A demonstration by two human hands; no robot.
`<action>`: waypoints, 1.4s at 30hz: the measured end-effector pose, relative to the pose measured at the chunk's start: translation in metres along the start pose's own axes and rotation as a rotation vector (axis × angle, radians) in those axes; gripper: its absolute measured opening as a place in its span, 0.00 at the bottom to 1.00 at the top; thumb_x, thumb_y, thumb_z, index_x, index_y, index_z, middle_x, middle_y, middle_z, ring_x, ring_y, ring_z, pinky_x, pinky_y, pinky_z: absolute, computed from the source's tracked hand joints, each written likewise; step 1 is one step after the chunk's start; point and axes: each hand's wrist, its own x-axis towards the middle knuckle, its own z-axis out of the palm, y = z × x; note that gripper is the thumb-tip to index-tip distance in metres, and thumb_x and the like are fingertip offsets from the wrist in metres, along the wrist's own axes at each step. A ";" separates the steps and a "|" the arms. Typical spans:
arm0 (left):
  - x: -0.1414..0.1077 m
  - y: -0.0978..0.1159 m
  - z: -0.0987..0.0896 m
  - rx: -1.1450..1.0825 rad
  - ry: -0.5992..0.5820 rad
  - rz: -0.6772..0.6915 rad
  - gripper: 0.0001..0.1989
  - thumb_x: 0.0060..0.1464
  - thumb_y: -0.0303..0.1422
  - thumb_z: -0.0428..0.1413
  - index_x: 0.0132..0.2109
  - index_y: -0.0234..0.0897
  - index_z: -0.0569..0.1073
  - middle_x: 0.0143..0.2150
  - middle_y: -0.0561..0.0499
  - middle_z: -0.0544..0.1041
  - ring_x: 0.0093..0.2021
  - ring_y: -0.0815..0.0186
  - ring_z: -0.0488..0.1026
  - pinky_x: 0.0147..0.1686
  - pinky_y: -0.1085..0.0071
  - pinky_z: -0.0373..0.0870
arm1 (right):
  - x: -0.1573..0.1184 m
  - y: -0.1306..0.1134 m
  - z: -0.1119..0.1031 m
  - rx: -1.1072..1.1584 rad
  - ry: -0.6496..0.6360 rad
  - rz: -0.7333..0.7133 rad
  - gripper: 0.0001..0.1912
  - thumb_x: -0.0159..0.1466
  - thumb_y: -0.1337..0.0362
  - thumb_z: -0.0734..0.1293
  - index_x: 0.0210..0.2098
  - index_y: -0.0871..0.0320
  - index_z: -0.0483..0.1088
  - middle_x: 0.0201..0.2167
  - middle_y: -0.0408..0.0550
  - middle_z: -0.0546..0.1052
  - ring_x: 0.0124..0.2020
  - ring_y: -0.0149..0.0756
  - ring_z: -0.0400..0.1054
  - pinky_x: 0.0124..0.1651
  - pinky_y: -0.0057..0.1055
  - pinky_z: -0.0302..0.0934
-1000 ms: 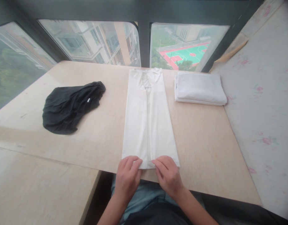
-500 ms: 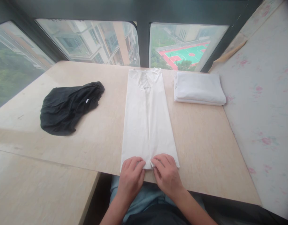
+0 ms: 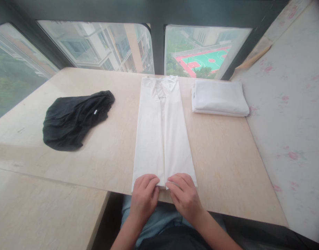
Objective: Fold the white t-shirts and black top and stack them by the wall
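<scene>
A white garment [image 3: 162, 135] lies lengthwise on the table, its sides folded in to a seam down the middle, with a collar-like opening at its far end. My left hand [image 3: 145, 192] pinches the near edge just left of that seam. Right of the seam, my right hand [image 3: 184, 194] grips the same edge, fingers closed over the cloth. The two hands are a small gap apart, and both thumbs are partly under the edge.
A crumpled black cloth [image 3: 76, 119] lies on the table [image 3: 227, 156] at left. At the back right sits a folded white cloth stack [image 3: 218, 97]. Windows run along the back, and a flower-patterned wall covering [image 3: 292, 114] borders the right side.
The whole view has shifted slightly. My right hand has moved a little closer to my left, and the near edges of the garment sit slightly differently at the seam.
</scene>
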 end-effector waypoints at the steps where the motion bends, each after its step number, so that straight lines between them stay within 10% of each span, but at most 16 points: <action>1: 0.000 -0.001 0.000 0.000 0.002 0.003 0.11 0.59 0.20 0.53 0.45 0.39 0.72 0.44 0.49 0.76 0.46 0.62 0.70 0.48 0.62 0.67 | 0.000 0.000 0.001 -0.007 -0.030 0.011 0.15 0.65 0.76 0.61 0.47 0.56 0.73 0.44 0.51 0.77 0.48 0.43 0.68 0.51 0.45 0.65; 13: -0.004 -0.003 -0.009 0.071 -0.039 0.081 0.12 0.60 0.22 0.53 0.48 0.38 0.73 0.46 0.47 0.77 0.48 0.60 0.71 0.50 0.62 0.68 | -0.008 0.006 -0.018 -0.051 -0.215 -0.008 0.15 0.68 0.72 0.61 0.52 0.57 0.70 0.55 0.54 0.74 0.58 0.44 0.65 0.60 0.47 0.63; 21: -0.023 -0.025 -0.027 0.329 -0.117 0.251 0.29 0.58 0.44 0.59 0.63 0.36 0.68 0.66 0.39 0.68 0.66 0.49 0.63 0.65 0.52 0.55 | -0.036 0.025 -0.044 -0.347 -0.408 -0.064 0.32 0.66 0.58 0.65 0.66 0.62 0.61 0.70 0.58 0.57 0.71 0.54 0.49 0.65 0.55 0.57; 24: -0.035 -0.030 -0.030 0.294 -0.083 0.285 0.19 0.63 0.33 0.55 0.61 0.40 0.71 0.63 0.45 0.72 0.64 0.56 0.67 0.66 0.57 0.55 | -0.049 0.026 -0.049 -0.379 -0.431 -0.116 0.32 0.66 0.57 0.65 0.67 0.60 0.60 0.70 0.55 0.56 0.71 0.53 0.50 0.65 0.53 0.58; 37: -0.068 -0.049 -0.037 0.089 0.004 0.437 0.17 0.63 0.22 0.48 0.53 0.37 0.76 0.51 0.45 0.81 0.55 0.61 0.75 0.55 0.61 0.68 | -0.086 0.023 -0.061 -0.143 -0.086 -0.139 0.20 0.64 0.80 0.60 0.49 0.58 0.74 0.47 0.49 0.80 0.51 0.37 0.73 0.54 0.37 0.66; 42: -0.057 -0.023 -0.063 -0.227 -0.097 0.264 0.14 0.59 0.22 0.53 0.49 0.39 0.76 0.42 0.47 0.82 0.43 0.63 0.78 0.43 0.66 0.75 | -0.066 0.014 -0.096 0.142 -0.217 0.082 0.16 0.65 0.76 0.61 0.44 0.54 0.74 0.38 0.46 0.80 0.41 0.34 0.75 0.47 0.33 0.70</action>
